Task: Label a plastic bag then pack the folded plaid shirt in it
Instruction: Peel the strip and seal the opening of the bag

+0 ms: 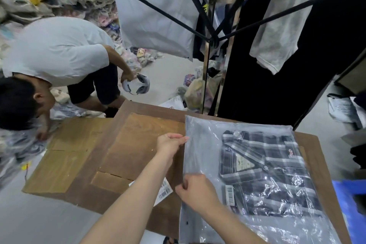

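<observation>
Shirt [267,172], folded, lies inside the clear bag [200,150] on the worktop [138,144], at 4 o'clock. Left hand [170,142] and right hand [198,190] both pinch the bag's left edge.

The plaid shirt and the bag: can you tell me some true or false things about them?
1. The plaid shirt is inside the clear plastic bag. True.
2. The left hand grips the bag's edge. True.
3. The right hand holds scissors. False: it pinches the bag's edge.
4. The bag hangs from a rack. False: it lies flat on the wooden table.
5. A barcode label shows beside the shirt, through the bag. True.
</observation>
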